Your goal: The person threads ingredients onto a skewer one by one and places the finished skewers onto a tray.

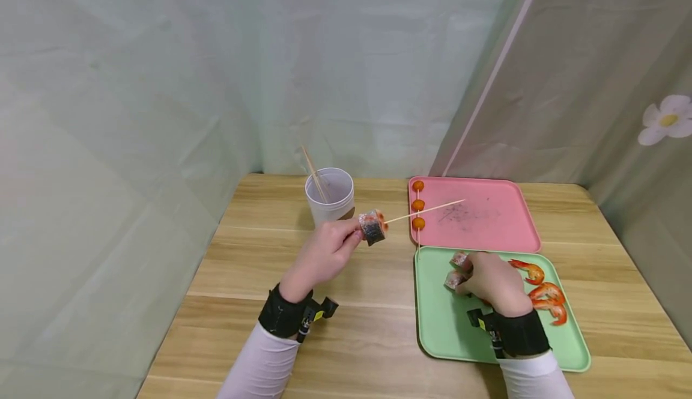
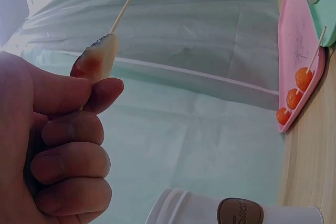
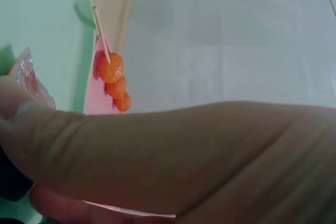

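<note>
Fingertips (image 2: 108,92) of my left hand (image 1: 326,253), thumb and index, pinch a thin stick (image 1: 443,206) at the base of its one visible chunk of fish (image 1: 373,228); the remaining fingers are curled. Chunk and bare tip lie toward 2 o'clock from that hand. My right hand (image 1: 500,279) is over the green tray (image 1: 440,327), its thumb at loose fish pieces (image 1: 454,279) toward 9 o'clock; whether it pinches one, I cannot tell. Three shrimps (image 1: 548,291) lie at its 3 o'clock. At the green tray's 12 o'clock, the pink tray (image 1: 503,225) bears three orange balls (image 1: 418,205) on a second stick (image 1: 418,234), along its 9 o'clock edge. Spare sticks (image 1: 308,161) stand in the white cup (image 1: 326,211), at my left hand's 12 o'clock. Progress, as I judge it: balls threaded, fish begun, loose pieces and shrimps unthreaded.
</note>
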Action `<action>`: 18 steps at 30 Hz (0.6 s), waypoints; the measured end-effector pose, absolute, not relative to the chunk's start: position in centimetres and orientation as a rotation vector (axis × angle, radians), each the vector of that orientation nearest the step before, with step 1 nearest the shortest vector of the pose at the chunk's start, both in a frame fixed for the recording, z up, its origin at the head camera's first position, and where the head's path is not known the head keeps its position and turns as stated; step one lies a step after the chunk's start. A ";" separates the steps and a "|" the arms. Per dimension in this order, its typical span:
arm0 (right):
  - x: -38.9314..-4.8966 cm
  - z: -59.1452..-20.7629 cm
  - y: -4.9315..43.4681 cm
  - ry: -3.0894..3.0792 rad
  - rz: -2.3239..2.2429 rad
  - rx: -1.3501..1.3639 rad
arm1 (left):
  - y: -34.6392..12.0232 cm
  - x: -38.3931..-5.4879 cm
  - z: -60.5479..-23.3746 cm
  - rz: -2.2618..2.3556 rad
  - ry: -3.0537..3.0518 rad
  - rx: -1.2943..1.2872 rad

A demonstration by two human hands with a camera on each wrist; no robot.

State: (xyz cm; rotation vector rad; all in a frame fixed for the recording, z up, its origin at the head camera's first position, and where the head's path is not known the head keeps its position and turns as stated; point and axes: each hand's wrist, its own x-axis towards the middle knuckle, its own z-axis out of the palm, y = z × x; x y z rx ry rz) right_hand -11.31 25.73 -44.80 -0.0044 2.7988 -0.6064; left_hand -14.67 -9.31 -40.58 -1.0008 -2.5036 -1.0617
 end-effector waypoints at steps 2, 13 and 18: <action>-11.3 -44.7 25.6 2.791 -0.595 -0.007 | -9.3 -14.7 -40.6 -1.060 -2.506 -1.000; -11.3 -44.6 24.9 2.764 -0.577 -0.045 | -9.3 -14.6 -40.4 -1.060 -2.517 -0.998; -11.3 -44.9 24.6 2.765 -0.600 -0.110 | -9.4 -14.5 -40.3 -1.064 -2.524 -1.001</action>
